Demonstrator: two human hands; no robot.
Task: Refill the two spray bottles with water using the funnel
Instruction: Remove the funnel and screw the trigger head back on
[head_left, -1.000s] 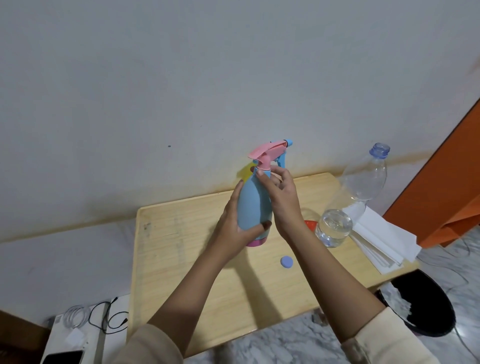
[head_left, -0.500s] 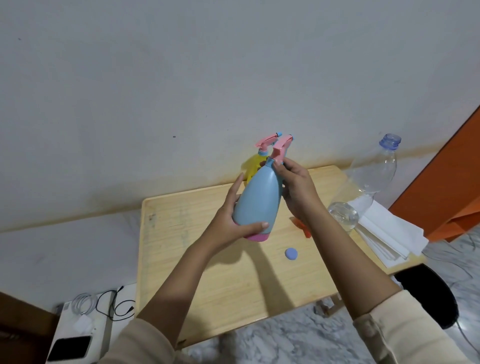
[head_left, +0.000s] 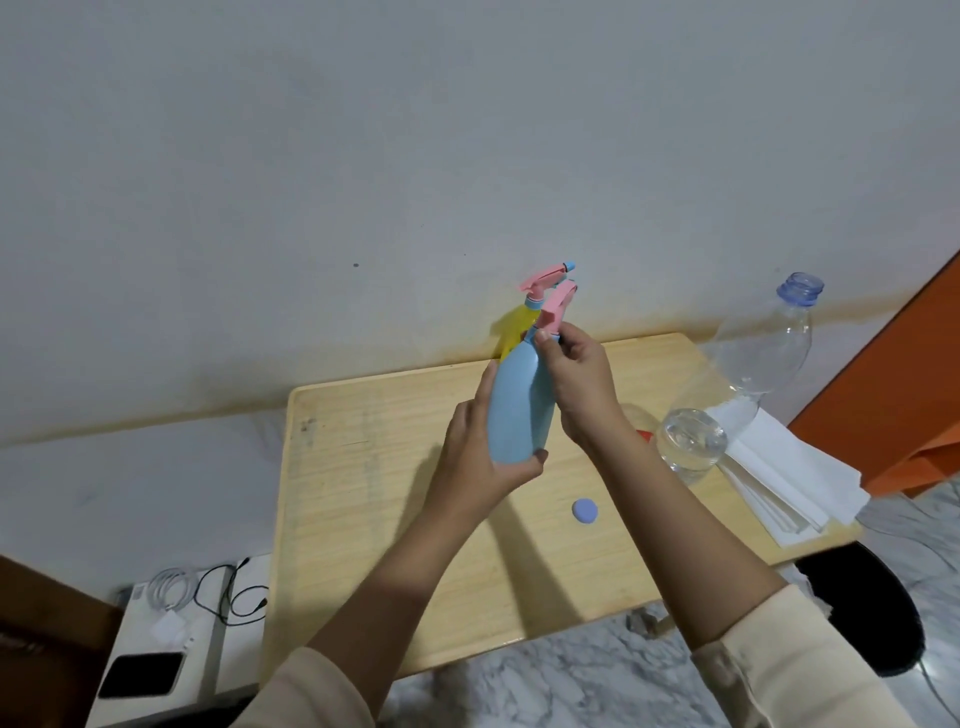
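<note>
I hold a blue spray bottle (head_left: 517, 410) lifted above the wooden table (head_left: 363, 467). My left hand (head_left: 478, 462) wraps its lower body. My right hand (head_left: 576, 379) pinches the neck just under its pink trigger head (head_left: 555, 306). Behind it, by the wall, stands a yellow spray bottle (head_left: 511, 332) with a pink trigger. A clear plastic water bottle (head_left: 748, 384), uncapped and partly filled, stands at the right. Its blue cap (head_left: 585, 511) lies on the table. A bit of the red funnel (head_left: 644, 434) shows behind my right wrist.
A stack of white paper (head_left: 789, 478) lies on the table's right edge. A black bin (head_left: 862, 608) sits on the marble floor below it. An orange cabinet (head_left: 893, 405) stands at the right. A white box with cables and a phone (head_left: 171, 639) sits at the lower left.
The blue spray bottle has been lifted off the table and tilted, its trigger head turning under my right hand. The yellow bottle behind it has come into sight.
</note>
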